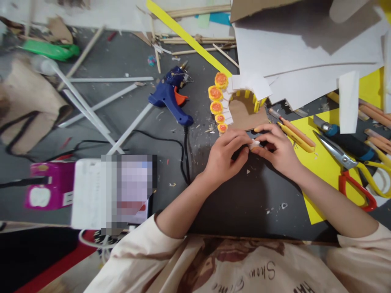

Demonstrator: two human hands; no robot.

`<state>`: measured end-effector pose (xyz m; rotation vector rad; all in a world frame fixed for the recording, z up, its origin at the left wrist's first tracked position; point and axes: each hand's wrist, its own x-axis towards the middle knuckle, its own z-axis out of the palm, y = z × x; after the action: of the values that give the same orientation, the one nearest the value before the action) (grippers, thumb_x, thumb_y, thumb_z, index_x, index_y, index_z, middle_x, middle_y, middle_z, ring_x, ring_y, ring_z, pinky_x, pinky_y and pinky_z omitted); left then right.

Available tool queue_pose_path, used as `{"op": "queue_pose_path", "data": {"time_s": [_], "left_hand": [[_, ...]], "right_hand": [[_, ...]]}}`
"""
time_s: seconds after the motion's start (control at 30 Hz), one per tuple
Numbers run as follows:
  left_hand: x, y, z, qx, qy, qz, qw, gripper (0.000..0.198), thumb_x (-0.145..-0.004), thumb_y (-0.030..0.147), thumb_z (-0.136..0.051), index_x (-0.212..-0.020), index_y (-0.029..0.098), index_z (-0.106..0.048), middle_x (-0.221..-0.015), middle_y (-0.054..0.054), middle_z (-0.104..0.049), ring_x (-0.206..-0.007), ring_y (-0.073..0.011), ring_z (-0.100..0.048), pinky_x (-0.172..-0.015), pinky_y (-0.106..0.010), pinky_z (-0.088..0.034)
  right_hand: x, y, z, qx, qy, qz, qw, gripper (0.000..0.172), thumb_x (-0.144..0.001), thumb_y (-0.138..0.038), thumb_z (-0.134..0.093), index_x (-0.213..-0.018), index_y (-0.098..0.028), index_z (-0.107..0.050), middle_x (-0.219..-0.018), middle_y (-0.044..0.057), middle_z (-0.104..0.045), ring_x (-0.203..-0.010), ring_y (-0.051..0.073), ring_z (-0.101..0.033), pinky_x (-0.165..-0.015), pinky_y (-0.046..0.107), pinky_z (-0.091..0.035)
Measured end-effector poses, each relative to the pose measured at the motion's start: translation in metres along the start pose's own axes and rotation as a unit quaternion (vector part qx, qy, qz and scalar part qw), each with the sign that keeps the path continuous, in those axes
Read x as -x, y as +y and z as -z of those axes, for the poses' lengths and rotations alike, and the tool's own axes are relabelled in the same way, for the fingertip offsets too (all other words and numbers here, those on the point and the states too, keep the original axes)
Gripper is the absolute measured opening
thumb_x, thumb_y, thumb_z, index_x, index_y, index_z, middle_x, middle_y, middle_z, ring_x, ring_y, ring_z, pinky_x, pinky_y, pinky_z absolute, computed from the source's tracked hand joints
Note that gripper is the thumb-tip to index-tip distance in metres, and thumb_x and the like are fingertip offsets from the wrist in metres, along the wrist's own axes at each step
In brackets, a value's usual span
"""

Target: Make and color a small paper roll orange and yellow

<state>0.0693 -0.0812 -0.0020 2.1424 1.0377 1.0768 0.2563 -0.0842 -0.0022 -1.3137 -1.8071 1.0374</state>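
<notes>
Between the fingertips of my left hand (227, 152) and my right hand (276, 150) is a small white piece (254, 144), too small to name surely. Both hands are closed in a pinch around it, low over the dark table. Just beyond them lies a cardboard craft model (249, 114) with an arched opening, white paper tabs and yellow strips. Along its left side runs a row of yellow-and-orange rosettes (216, 107). My fingers hide the model's near edge.
A blue hot glue gun (171, 95) lies to the left, its cord trailing toward me. Glue sticks (100, 106) lie further left, near a phone (134, 187). On the right are scissors (345, 156), pencils (297, 132) and yellow paper (317, 183). White sheets (305, 77) lie behind.
</notes>
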Motion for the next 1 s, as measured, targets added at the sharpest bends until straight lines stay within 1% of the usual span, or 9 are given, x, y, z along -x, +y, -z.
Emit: {"op": "queue_pose_path", "data": {"time_s": [0.17,0.4,0.53,0.7,0.8,0.87,0.93,1.0], "left_hand": [[-0.0001,-0.0006,0.0001,0.023,-0.002,0.001,1.0,0.015,-0.089,0.01,-0.048,-0.095,0.019,-0.059,-0.092,-0.005,-0.07,-0.093,-0.017,-0.065,-0.084,-0.032,-0.052],[-0.0016,0.0,0.0016,0.025,-0.019,0.001,1.0,0.017,-0.087,0.009,-0.045,-0.091,0.02,-0.057,-0.089,-0.004,-0.068,-0.09,-0.0172,-0.064,-0.081,-0.032,-0.051],[-0.001,-0.0011,0.0014,0.023,-0.03,0.005,0.999,0.018,-0.088,0.01,-0.044,-0.091,0.02,-0.058,-0.091,-0.005,-0.069,-0.091,-0.0183,-0.064,-0.083,-0.034,-0.05],[-0.0025,0.0002,0.0029,0.039,-0.033,0.001,0.999,0.019,-0.089,0.009,-0.044,-0.092,0.019,-0.059,-0.092,-0.006,-0.067,-0.092,-0.0178,-0.062,-0.083,-0.033,-0.05],[-0.003,0.002,0.0042,0.04,-0.047,0.013,0.998,0.019,-0.09,0.009,-0.043,-0.09,0.02,-0.059,-0.092,-0.006,-0.066,-0.091,-0.0181,-0.061,-0.083,-0.034,-0.049],[-0.0016,0.0021,0.0038,0.063,-0.054,0.028,0.996,0.016,-0.09,0.012,-0.044,-0.09,0.02,-0.058,-0.091,-0.006,-0.065,-0.092,-0.0185,-0.061,-0.084,-0.035,-0.049],[0.0014,0.001,0.0018,0.117,-0.037,0.05,0.991,0.011,-0.091,0.016,-0.046,-0.095,0.02,-0.056,-0.093,-0.006,-0.064,-0.092,-0.0185,-0.06,-0.084,-0.034,-0.05],[0.005,-0.0011,-0.0015,0.169,0.009,0.071,0.983,0.012,-0.093,0.022,-0.047,-0.103,0.021,-0.053,-0.096,-0.006,-0.062,-0.092,-0.0172,-0.06,-0.084,-0.032,-0.052]], "right_hand": [[0.0,-0.0001,0.0005,0.001,-0.01,-0.004,1.0,0.022,-0.085,-0.044,-0.066,-0.084,-0.022,-0.066,-0.113,0.008,-0.061,-0.088,0.017,-0.062,-0.055,0.027,-0.051],[0.0006,0.0,-0.0006,-0.006,-0.011,0.002,1.0,0.021,-0.085,-0.044,-0.067,-0.085,-0.023,-0.066,-0.113,0.007,-0.061,-0.081,0.015,-0.06,-0.057,0.028,-0.052],[0.0009,-0.0002,-0.0003,0.001,-0.014,-0.001,1.0,0.023,-0.085,-0.046,-0.066,-0.084,-0.023,-0.065,-0.114,0.007,-0.061,-0.081,0.015,-0.061,-0.057,0.028,-0.052],[0.0011,0.0,-0.0002,0.006,-0.016,0.005,1.0,0.022,-0.085,-0.045,-0.066,-0.085,-0.023,-0.065,-0.114,0.007,-0.06,-0.08,0.015,-0.061,-0.058,0.028,-0.053],[0.0011,0.0002,-0.0005,0.001,-0.018,0.014,1.0,0.021,-0.085,-0.043,-0.067,-0.085,-0.022,-0.064,-0.114,0.007,-0.06,-0.078,0.014,-0.061,-0.058,0.028,-0.053],[0.0011,0.0,-0.0007,0.002,-0.022,0.012,1.0,0.021,-0.085,-0.043,-0.067,-0.085,-0.022,-0.065,-0.115,0.008,-0.06,-0.08,0.015,-0.061,-0.059,0.029,-0.053],[0.0011,-0.0005,-0.0007,0.006,-0.025,0.006,1.0,0.022,-0.084,-0.044,-0.067,-0.085,-0.022,-0.065,-0.115,0.008,-0.059,-0.082,0.016,-0.061,-0.059,0.03,-0.053],[0.0013,-0.0011,-0.0006,0.007,-0.022,0.004,1.0,0.023,-0.083,-0.045,-0.068,-0.086,-0.022,-0.066,-0.115,0.008,-0.059,-0.082,0.017,-0.061,-0.058,0.03,-0.053]]}}
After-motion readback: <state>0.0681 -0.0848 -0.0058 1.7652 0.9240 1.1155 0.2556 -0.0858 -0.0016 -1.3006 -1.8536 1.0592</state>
